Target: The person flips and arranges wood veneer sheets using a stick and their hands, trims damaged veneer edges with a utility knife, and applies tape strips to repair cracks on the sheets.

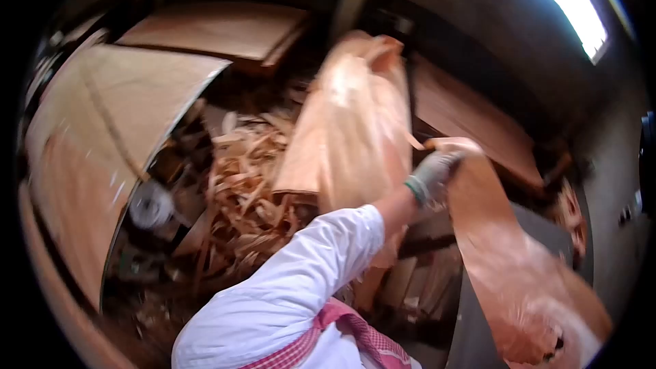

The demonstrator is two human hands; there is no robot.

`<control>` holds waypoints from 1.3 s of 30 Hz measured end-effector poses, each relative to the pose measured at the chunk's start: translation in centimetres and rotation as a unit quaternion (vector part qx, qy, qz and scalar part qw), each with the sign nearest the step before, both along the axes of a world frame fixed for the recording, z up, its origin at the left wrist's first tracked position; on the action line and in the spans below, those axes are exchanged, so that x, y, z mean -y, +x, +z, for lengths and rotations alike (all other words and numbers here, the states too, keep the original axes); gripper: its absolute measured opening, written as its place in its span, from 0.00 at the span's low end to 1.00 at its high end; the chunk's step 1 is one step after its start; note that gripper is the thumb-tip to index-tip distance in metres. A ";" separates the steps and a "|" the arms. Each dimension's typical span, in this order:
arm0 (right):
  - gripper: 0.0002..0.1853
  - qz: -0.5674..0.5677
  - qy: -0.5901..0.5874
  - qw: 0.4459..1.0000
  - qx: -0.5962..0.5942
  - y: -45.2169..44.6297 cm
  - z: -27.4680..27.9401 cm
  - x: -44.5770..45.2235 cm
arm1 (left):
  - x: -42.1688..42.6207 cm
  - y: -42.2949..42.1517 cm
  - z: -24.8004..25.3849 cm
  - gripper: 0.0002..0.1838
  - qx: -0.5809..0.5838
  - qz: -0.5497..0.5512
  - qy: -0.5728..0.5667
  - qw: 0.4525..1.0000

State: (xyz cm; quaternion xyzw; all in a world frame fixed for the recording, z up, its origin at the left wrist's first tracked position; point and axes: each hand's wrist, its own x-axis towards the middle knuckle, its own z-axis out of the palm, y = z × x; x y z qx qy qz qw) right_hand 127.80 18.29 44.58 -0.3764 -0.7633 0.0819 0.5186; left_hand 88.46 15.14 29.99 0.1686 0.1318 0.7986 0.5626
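My left hand [437,172], in a pale glove with a green cuff, reaches across to the right. Its fingers are closed on the upper end of a long, thin wood veneer sheet [502,246]. From there the sheet runs down to the lower right, where it is torn with a small hole. Just left of the hand, a pile of draped veneer sheets [348,123] rises, its upper end curled. My right hand is out of view.
Curled veneer scraps [253,171] heap on the left of the pile. Flat stacked sheets [219,31] lie at the back, with another stack [471,116] at the right. A large pale board [116,109] fills the left side. A bright window [567,3] is upper right.
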 end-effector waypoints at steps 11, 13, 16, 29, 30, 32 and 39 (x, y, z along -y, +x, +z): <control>0.11 0.317 -0.019 0.947 -0.042 -5.9 -5.6 2.1 | 37.5 4.5 7.6 0.15 -0.246 0.708 -0.045 0.661; 0.11 0.384 -0.024 0.918 -0.093 -6.5 -5.1 1.7 | 47.3 8.3 6.2 0.16 -0.274 0.764 -0.196 0.551; 0.08 0.402 -0.037 0.915 -0.007 -8.8 -3.0 7.7 | 60.1 15.7 4.6 0.20 -0.176 0.828 -0.328 0.419; 0.17 0.555 0.169 0.804 0.128 -31.3 -9.1 44.7 | 98.8 52.8 -14.4 0.19 0.187 0.946 -0.257 0.069; 0.17 0.584 0.172 0.788 0.098 -32.7 -9.9 49.4 | 102.4 56.4 -16.9 0.19 0.168 0.951 -0.248 0.078; 0.16 0.607 0.191 0.764 0.102 -33.8 -10.6 57.4 | 105.3 60.3 -15.7 0.19 0.158 0.949 -0.265 0.064; 0.14 0.598 0.140 0.778 0.135 -35.5 -11.7 75.9 | 116.1 62.0 -9.7 0.21 0.150 0.940 -0.293 0.093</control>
